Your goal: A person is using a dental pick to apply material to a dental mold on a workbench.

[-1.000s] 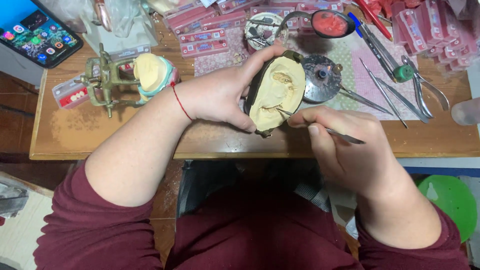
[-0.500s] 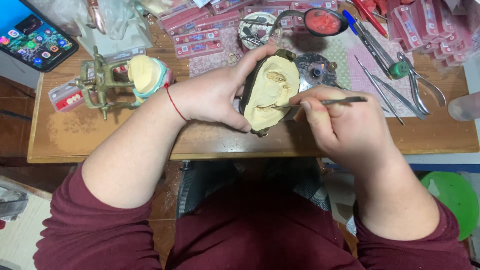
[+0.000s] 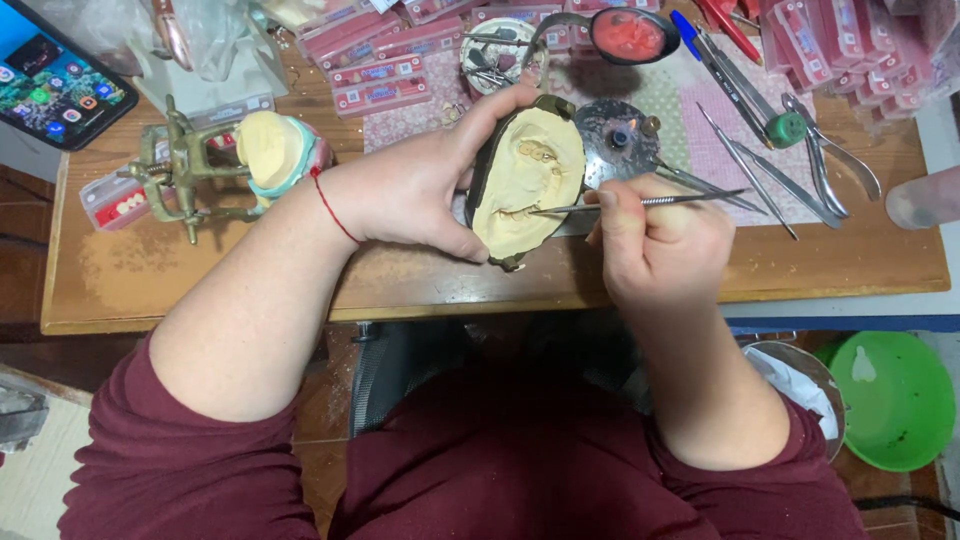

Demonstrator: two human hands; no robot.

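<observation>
My left hand (image 3: pixel 415 190) grips a dark oval flask holding a cream plaster mould (image 3: pixel 530 180), tilted up over the table's front edge. My right hand (image 3: pixel 650 235) pinches a thin metal carving tool (image 3: pixel 650 202); its tip rests on the lower part of the plaster surface. A red thread bracelet circles my left wrist. Both forearms come out of maroon sleeves.
A brass articulator with a plaster cast (image 3: pixel 220 165) stands at the left, with a phone (image 3: pixel 55 85) behind it. Pink boxes of teeth (image 3: pixel 385 80), a red wax dish (image 3: pixel 628 35), metal tools and pliers (image 3: pixel 790 150) lie at the back right. A green bowl (image 3: pixel 895 400) sits below the wooden table (image 3: pixel 820 265).
My right hand swung the tool from pointing right and away to lying level, bringing its tip onto the plaster. The left hand kept the flask nearly still.
</observation>
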